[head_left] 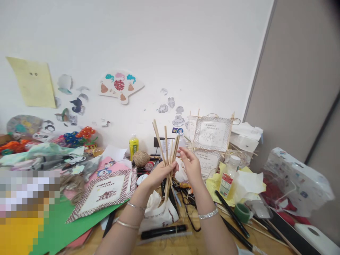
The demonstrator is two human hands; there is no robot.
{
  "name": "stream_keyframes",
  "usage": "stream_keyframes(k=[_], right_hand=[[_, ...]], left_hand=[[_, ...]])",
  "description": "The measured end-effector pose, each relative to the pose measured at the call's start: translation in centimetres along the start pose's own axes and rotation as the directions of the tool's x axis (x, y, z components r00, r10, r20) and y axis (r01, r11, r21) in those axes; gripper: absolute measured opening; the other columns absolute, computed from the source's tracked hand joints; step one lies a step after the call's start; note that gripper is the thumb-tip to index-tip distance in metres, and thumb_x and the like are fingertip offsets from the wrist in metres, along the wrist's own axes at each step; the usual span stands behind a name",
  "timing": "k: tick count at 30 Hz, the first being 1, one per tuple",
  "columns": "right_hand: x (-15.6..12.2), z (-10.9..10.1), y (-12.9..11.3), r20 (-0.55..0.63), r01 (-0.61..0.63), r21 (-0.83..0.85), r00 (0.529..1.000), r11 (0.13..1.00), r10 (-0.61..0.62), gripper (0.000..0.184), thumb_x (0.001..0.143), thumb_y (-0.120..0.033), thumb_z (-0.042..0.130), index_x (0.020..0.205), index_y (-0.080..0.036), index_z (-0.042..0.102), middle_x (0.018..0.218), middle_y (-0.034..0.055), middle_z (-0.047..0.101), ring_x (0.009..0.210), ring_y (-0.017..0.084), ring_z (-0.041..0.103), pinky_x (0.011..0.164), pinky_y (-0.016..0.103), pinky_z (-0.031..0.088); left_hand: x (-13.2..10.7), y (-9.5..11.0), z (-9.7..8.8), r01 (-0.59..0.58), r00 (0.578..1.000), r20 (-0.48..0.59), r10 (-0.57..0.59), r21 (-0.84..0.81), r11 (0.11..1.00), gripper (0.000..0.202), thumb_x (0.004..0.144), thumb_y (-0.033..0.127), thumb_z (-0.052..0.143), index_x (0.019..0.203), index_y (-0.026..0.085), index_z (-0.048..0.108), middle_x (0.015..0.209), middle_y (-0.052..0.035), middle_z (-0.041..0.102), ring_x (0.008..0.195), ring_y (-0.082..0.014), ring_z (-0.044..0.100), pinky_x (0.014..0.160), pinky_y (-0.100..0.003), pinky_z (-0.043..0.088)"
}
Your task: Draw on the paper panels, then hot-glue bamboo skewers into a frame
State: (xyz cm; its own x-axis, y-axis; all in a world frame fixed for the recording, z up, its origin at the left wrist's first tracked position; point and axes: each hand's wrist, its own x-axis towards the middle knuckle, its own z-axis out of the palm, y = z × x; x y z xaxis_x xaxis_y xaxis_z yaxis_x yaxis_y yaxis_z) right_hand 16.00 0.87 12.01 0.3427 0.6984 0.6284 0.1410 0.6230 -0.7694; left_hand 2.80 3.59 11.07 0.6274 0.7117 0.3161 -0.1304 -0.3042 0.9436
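Note:
A loose bundle of thin wooden sticks (166, 145) stands nearly upright in my left hand (161, 174), whose fingers are wrapped round it. The sticks fan apart at the top, and their lower ends point down at a crumpled white cloth (156, 216) on the table. Just right of the bundle is my right hand (192, 165), raised with its fingers apart and slightly bent. Its fingertips are close to the sticks; whether they touch one I cannot tell. A black marker (163, 232) lies in front of the cloth.
Left are a framed fabric piece (106, 193), green paper (106, 219) and a twine ball (141, 159). Right stand a clear bottle (228, 177), green tape (242, 212) and stick-framed pictures (212, 134). Black pens (232, 212) lie near my right forearm. A white wall (186, 46) rises behind.

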Motion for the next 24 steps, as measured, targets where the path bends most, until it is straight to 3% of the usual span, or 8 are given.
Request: stream_keyframes(k=[3, 7, 11, 16, 20, 24], right_hand=[[0.0, -0.5, -1.0, 0.015, 0.073, -0.048, 0.997, 0.996, -0.072, 0.028, 0.077, -0.041, 0.060, 0.091, -0.019, 0.068, 0.096, 0.0073, 0.068, 0.089, 0.019, 0.062, 0.079, 0.032, 0.048], [-0.3, -0.8, -2.2, 0.136, 0.022, -0.038, 0.991, 0.999, -0.016, 0.024, 0.075, -0.039, 0.062, 0.087, -0.018, 0.066, 0.079, 0.0041, 0.066, 0.065, 0.016, 0.060, 0.059, 0.027, 0.048], [-0.5, -0.7, -2.8, 0.198, -0.066, 0.034, 0.978, 0.997, 0.059, 0.023, 0.073, -0.039, 0.063, 0.082, -0.018, 0.062, 0.066, -0.0009, 0.060, 0.043, 0.010, 0.048, 0.042, 0.024, 0.041], [-0.5, -1.0, -3.4, 0.227, -0.069, 0.059, 0.972, 0.996, 0.054, 0.020, 0.074, -0.038, 0.062, 0.075, -0.019, 0.059, 0.063, -0.0027, 0.057, 0.045, 0.010, 0.048, 0.044, 0.024, 0.040], [-0.6, -1.4, -4.1, 0.210, -0.008, -0.010, 0.978, 1.000, 0.010, 0.019, 0.072, -0.036, 0.064, 0.070, -0.019, 0.059, 0.066, -0.0014, 0.059, 0.060, 0.013, 0.055, 0.057, 0.025, 0.045], [-0.7, -1.5, -4.4, 0.227, -0.008, -0.034, 0.974, 0.999, 0.015, 0.020, 0.074, -0.038, 0.062, 0.071, -0.019, 0.057, 0.066, -0.0012, 0.058, 0.060, 0.013, 0.055, 0.056, 0.025, 0.044]], left_hand=[[-0.1, 1.0, -0.3, -0.048, 0.999, -0.012, 0.050, 0.116, 0.992, 0.042, 0.079, 0.056, 0.052, 0.074, 0.015, 0.057, 0.063, 0.0017, 0.046, 0.059, -0.0115, 0.042, 0.056, -0.024, 0.033], [-0.3, 2.3, 0.1, -0.131, 0.991, 0.030, 0.128, 0.145, 0.981, 0.037, 0.078, 0.052, 0.056, 0.073, 0.015, 0.057, 0.075, -0.0009, 0.052, 0.073, -0.0144, 0.046, 0.070, -0.027, 0.036], [-0.4, 2.4, 0.4, -0.102, 0.992, 0.087, 0.092, 0.120, 0.988, 0.037, 0.079, 0.051, 0.055, 0.074, 0.015, 0.056, 0.072, -0.0002, 0.049, 0.068, -0.0129, 0.042, 0.066, -0.026, 0.035], [-0.5, 2.2, 0.5, -0.086, 0.992, 0.096, 0.078, 0.083, 0.993, 0.039, 0.079, 0.052, 0.055, 0.071, 0.014, 0.056, 0.063, 0.0020, 0.044, 0.058, -0.0098, 0.036, 0.056, -0.025, 0.030], [-0.9, 2.7, 0.7, -0.057, 0.983, 0.173, 0.054, 0.010, 0.998, 0.041, 0.080, 0.052, 0.055, 0.067, 0.014, 0.054, 0.062, 0.0003, 0.049, 0.057, -0.0099, 0.043, 0.056, -0.024, 0.033], [-1.1, 2.8, 0.9, -0.010, 0.976, 0.215, 0.021, -0.049, 0.999, 0.042, 0.079, 0.054, 0.055, 0.068, 0.013, 0.053, 0.061, -0.0004, 0.051, 0.057, -0.0107, 0.048, 0.057, -0.025, 0.036]])
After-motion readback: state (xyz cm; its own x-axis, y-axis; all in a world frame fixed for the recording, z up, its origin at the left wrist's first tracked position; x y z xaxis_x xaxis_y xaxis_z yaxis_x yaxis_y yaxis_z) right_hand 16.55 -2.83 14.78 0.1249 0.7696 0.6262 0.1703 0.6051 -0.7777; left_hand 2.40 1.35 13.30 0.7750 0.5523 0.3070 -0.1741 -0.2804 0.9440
